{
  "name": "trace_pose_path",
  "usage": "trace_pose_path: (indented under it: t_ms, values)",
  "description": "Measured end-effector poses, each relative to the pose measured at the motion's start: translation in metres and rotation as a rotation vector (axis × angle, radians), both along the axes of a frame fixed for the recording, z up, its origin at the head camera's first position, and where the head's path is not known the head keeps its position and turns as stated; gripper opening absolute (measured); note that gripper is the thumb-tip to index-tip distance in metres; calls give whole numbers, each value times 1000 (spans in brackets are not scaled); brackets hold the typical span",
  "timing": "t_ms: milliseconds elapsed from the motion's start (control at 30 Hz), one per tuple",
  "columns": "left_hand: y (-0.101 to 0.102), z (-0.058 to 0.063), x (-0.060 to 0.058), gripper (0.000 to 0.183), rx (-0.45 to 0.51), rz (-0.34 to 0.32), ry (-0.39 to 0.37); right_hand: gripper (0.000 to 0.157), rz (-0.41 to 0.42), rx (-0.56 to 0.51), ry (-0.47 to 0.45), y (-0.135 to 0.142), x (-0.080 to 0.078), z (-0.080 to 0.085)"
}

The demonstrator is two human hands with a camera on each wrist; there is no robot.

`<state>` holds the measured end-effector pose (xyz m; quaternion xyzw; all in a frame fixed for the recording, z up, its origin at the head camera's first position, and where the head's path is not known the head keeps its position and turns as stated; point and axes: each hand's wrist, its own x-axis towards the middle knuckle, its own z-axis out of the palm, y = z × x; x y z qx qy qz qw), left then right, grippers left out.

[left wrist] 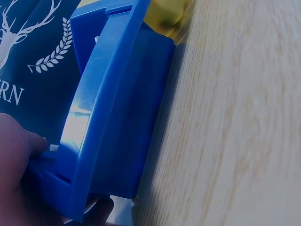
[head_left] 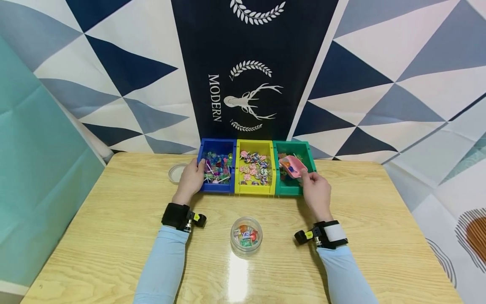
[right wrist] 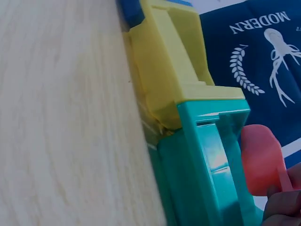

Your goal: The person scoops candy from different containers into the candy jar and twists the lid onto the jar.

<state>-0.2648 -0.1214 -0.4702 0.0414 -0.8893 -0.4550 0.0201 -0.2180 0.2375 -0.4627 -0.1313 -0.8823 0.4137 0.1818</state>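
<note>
My left hand grips the left wall of a blue bin, thumb over the rim and fingers beneath it. Colourful candies, some on white sticks, lie in that bin. Between my thumb and fingers, my right hand pinches the handle of a pink scoop. The scoop is over the green bin, tilted, with orange and blue candies in it. More candies show beneath it, partly hidden by the scoop. Only its pink underside faces the right wrist view.
A yellow bin with swirled lollipops joins the blue and green bins in a row. Nearer on the wooden table stands a clear round jar holding several candies. A round clear lid lies left of the bins. Patterned cloth hangs behind.
</note>
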Motion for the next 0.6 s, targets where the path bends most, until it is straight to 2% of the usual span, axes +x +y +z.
trace_pose_path:
  t_ms: [167,233,400,600]
  values:
    - [-1,1,0,45,9,-7,-1,56,-2,-37,-9,3,3,8]
    - [0,2,0,45,9,-7,-1,58,23,-44,8,5,4,12]
    - [0,1,-1,46,-1,-4,-2,57,140,-69,40,8,8,23]
    - [0,1,-1,46,1,6,-9,52,268,-52,26,6,13,34]
